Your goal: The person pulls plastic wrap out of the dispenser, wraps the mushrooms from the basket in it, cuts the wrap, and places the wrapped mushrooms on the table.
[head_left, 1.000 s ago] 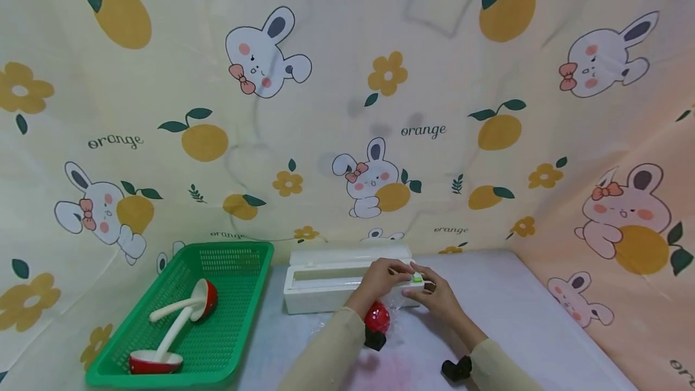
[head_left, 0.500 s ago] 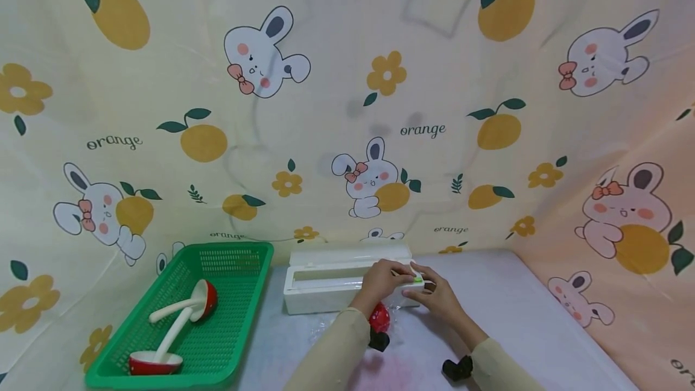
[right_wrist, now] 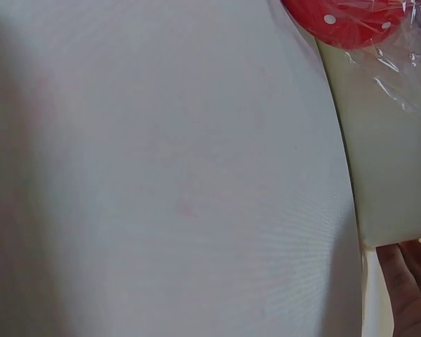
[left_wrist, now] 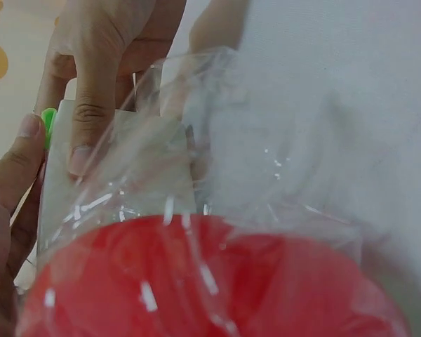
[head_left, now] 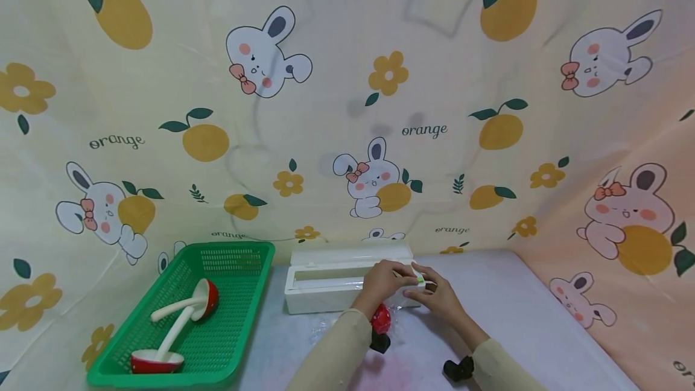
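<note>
A white cling film dispenser box [head_left: 320, 301] stands at the back middle with its lid up. My left hand [head_left: 380, 282] pinches the small green cutter slider [left_wrist: 48, 126] at the box's right end, thumb against it. My right hand [head_left: 441, 294] grips that same end, with its thumb on the front face and fingers behind. In front of the box, partly behind my left forearm, is a red, white-dotted rounded piece [right_wrist: 351, 21] resembling a ladle bowl. Clear film [left_wrist: 231, 140] drapes over it and the box front; any handle is hidden.
A green plastic basket [head_left: 239, 318] stands at the left, holding two red-and-white ladles [head_left: 203, 299]. Black straps [head_left: 458, 369] sit at my wrists. A printed cloth [head_left: 326, 107] hangs behind the white table surface [head_left: 521, 318].
My left hand has edged slightly right along the box, with the green slider. The left forearm has shifted a little right too. My right hand stays in place.
</note>
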`<act>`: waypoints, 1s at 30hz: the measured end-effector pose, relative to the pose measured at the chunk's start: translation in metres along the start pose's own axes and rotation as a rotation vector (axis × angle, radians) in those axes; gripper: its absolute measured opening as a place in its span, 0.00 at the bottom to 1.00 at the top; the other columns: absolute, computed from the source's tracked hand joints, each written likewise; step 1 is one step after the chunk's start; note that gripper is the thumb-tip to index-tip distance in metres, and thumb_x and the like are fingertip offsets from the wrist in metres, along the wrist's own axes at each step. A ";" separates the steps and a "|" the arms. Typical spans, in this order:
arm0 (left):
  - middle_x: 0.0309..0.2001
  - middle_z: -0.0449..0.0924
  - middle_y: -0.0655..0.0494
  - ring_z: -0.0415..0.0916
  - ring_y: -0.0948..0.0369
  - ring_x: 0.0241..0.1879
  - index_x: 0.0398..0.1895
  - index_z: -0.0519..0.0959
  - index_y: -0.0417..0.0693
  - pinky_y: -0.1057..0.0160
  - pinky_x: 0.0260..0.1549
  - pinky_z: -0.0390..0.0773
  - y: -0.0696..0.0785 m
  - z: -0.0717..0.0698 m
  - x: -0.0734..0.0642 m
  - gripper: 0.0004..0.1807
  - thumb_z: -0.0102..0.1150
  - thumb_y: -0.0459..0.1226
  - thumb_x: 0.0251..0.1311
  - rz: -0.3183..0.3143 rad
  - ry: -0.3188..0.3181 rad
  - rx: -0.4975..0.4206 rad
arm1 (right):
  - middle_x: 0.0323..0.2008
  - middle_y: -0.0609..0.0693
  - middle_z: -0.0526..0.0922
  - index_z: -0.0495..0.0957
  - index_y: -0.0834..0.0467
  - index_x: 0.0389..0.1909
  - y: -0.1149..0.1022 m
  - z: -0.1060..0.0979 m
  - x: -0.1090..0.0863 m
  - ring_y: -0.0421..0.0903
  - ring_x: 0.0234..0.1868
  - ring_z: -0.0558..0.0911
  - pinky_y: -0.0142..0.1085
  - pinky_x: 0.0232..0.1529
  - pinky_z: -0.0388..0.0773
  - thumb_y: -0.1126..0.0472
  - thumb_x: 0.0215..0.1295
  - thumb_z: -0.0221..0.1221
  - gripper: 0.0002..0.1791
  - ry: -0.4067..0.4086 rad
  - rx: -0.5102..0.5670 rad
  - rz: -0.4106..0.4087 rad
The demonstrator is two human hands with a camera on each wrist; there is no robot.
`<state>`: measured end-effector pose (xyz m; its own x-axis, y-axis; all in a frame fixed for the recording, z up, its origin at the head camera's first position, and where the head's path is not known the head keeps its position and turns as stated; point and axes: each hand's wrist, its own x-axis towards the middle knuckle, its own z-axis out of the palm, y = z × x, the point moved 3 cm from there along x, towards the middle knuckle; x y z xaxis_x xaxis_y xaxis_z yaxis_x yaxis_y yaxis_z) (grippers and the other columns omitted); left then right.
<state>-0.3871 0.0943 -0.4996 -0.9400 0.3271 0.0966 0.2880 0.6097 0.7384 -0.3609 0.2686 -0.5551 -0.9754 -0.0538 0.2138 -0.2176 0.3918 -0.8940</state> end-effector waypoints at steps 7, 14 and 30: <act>0.34 0.86 0.77 0.75 0.70 0.35 0.37 0.93 0.68 0.66 0.37 0.76 -0.001 -0.001 -0.001 0.05 0.77 0.53 0.62 0.015 0.007 0.034 | 0.70 0.64 0.75 0.71 0.50 0.78 0.001 0.000 0.002 0.58 0.59 0.84 0.43 0.56 0.86 0.56 0.62 0.79 0.44 0.002 -0.018 0.032; 0.41 0.85 0.70 0.73 0.69 0.37 0.38 0.92 0.66 0.69 0.36 0.77 0.002 -0.007 -0.002 0.05 0.76 0.52 0.64 0.090 0.007 0.164 | 0.70 0.67 0.74 0.71 0.54 0.78 0.002 0.000 0.002 0.60 0.59 0.85 0.39 0.53 0.87 0.59 0.62 0.78 0.44 -0.005 0.012 0.019; 0.43 0.86 0.72 0.77 0.67 0.43 0.40 0.90 0.69 0.57 0.54 0.78 -0.007 -0.032 -0.011 0.04 0.74 0.52 0.67 0.132 0.001 0.381 | 0.67 0.70 0.74 0.72 0.54 0.77 0.000 0.000 0.002 0.60 0.56 0.86 0.35 0.46 0.87 0.58 0.62 0.78 0.43 0.002 -0.011 0.040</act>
<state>-0.3850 0.0632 -0.4840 -0.8906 0.4201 0.1745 0.4532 0.7865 0.4195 -0.3630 0.2683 -0.5551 -0.9831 -0.0358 0.1793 -0.1783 0.4036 -0.8974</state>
